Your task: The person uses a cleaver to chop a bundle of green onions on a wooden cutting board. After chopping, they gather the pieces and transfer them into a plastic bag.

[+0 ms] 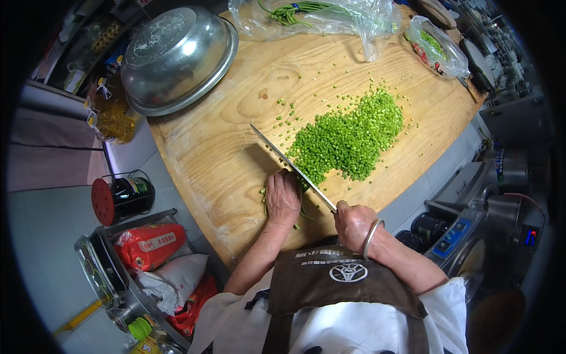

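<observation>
My right hand (pixel 355 226) is closed round the handle of a kitchen knife (pixel 293 168), whose blade slants up to the left across the wooden board. My left hand (pixel 282 199) presses down with bent fingers on a bunch of long green stems (pixel 304 216), close to the near side of the blade. Most of the bunch is hidden under the hand; a few ends stick out toward me. Just beyond the blade lies a heap of finely chopped green stems (pixel 348 138), with loose bits scattered around it.
A large metal bowl (pixel 177 59) sits upside down at the board's far left. Along the far edge lies a clear plastic bag (pixel 336 23) with more long stems. Another bag (pixel 436 47) with green and red bits is at far right. Oil bottles (pixel 112 112) stand left of the board.
</observation>
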The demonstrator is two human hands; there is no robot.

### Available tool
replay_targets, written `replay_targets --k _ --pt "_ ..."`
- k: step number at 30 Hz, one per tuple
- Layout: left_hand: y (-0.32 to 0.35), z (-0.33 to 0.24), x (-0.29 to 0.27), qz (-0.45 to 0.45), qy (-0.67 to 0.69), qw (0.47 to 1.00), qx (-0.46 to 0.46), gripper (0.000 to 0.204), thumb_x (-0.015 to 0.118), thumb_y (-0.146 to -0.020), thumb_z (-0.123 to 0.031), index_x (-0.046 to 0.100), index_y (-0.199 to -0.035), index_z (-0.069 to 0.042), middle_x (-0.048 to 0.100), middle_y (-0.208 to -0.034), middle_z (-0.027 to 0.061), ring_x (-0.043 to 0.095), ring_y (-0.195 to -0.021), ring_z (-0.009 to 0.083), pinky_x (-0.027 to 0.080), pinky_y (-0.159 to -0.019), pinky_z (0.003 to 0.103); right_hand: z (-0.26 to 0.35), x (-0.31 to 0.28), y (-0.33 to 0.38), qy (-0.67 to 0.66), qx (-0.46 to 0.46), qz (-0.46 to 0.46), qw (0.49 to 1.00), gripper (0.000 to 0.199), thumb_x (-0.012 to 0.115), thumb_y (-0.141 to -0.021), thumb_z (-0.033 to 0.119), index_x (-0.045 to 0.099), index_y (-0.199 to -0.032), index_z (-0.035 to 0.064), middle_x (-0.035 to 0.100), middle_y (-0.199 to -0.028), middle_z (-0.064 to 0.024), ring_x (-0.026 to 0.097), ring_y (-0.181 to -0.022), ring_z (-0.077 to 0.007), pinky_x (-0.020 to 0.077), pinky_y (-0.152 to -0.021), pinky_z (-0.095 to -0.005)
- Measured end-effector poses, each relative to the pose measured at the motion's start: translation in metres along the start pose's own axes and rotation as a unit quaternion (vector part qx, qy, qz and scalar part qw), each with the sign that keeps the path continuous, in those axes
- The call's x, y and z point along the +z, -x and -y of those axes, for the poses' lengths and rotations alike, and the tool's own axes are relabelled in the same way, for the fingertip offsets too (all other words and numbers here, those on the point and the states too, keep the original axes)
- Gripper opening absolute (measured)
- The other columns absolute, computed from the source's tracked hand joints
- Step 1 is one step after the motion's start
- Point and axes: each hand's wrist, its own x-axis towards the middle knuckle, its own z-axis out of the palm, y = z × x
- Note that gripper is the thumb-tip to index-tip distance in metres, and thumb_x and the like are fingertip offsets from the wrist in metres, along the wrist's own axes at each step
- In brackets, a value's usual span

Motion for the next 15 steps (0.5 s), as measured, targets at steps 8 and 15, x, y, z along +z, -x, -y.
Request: replay_targets --k 8,15 --pt "0.001 -0.005 -0.005 0.048 -0.031 0.998 -0.014 0.024 0.058 -0.064 -0.003 0.049 -0.086 0.0 0.043 -0.088 0.0173 0.046 -0.083 0.0353 0.041 -0.076 0.044 -0.012 0.03 -0.034 -0.024 0.014 -0.007 1.0 0.014 0.053 -0.079 0.011 0.048 -0.077 -0.0018 0.055 -0.056 -0.0213 0.055 -0.055 -0.0397 0.0451 -0.052 -0.0455" --pt "0.0 0.0 0.0 -0.033 0.003 0.999 0.011 0.02 0.054 -0.069 -0.002 0.049 -0.089 0.001 0.046 -0.092 0.0183 0.047 -0.084 0.036 0.042 -0.076 0.043 -0.011 0.017 -0.015 -0.044 -0.022 -0.07 0.996 0.014 0.053 -0.079 0.01 0.047 -0.074 -0.0012 0.051 -0.051 -0.0204 0.052 -0.046 -0.0392 0.0432 -0.047 -0.0458"
